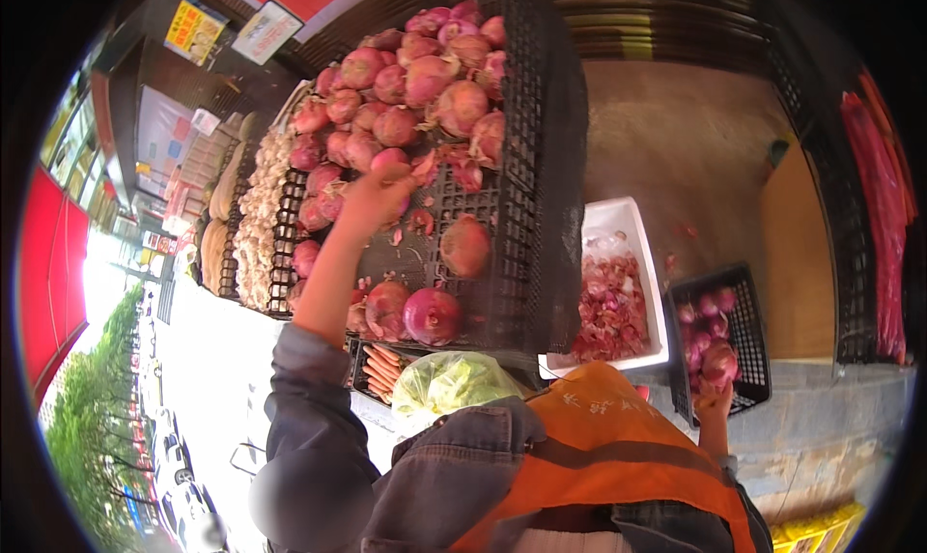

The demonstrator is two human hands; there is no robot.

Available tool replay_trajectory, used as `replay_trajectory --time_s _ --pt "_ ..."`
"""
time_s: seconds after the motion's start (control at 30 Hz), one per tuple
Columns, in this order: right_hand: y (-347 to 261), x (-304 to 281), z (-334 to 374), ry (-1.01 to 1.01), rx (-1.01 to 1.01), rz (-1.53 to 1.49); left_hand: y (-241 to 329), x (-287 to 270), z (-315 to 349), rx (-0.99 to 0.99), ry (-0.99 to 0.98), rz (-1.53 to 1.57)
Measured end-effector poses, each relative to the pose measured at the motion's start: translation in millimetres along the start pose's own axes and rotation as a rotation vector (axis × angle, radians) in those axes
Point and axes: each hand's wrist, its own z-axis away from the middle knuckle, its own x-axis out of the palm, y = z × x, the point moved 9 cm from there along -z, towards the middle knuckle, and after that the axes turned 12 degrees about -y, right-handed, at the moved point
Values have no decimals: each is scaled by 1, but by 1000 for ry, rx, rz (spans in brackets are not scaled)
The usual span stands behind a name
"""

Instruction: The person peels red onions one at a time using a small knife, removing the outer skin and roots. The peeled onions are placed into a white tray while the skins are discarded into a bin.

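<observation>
Brown floor [666, 138] lay to the right of the stall, with a street with parked cars [179, 476] and green trees [97, 408] visible at lower left. Red onions [391, 85] were heaped in the far part of a large black crate [521, 176]; its near part held a few more, among them a glossy purple onion [432, 316], with scraps of dry skin about. The left hand [377, 200] was over the heap, its fingers at a small red onion [388, 158]; its grip was partly curled, and whether it had hold of anything could not be determined. At right, the right hand [715, 398] was at the near end of a small black basket [752, 345] of onions, its fingers beside a larger onion [719, 364]; whether its grip was closed on that onion or on the rim could not be determined. Between crate and basket stood a white foam box [653, 287] containing loose onion skins [618, 311]. Garlic bulbs [263, 215] lay left of the crate.
</observation>
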Motion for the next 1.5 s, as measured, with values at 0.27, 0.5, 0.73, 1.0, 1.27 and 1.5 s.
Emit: replay_trajectory --time_s 0.27,0.5,0.73,1.0,1.27,1.5 --pt "1 11 -28 -276 -154 29 17 117 15 414 -273 -520" --pt "39 202 81 -325 -46 286 -74 100 -8 299 -78 847" --pt "35 368 215 -767 -206 689 -13 104 78 253 -144 943" --pt "25 431 337 -1029 -705 1077 135 278 86 24 -772 1497" --pt "9 388 291 -615 -870 1153 138 339 78 -83 -895 1316" --pt "-6 339 259 -809 -502 503 159 342 87 108 -891 1248"
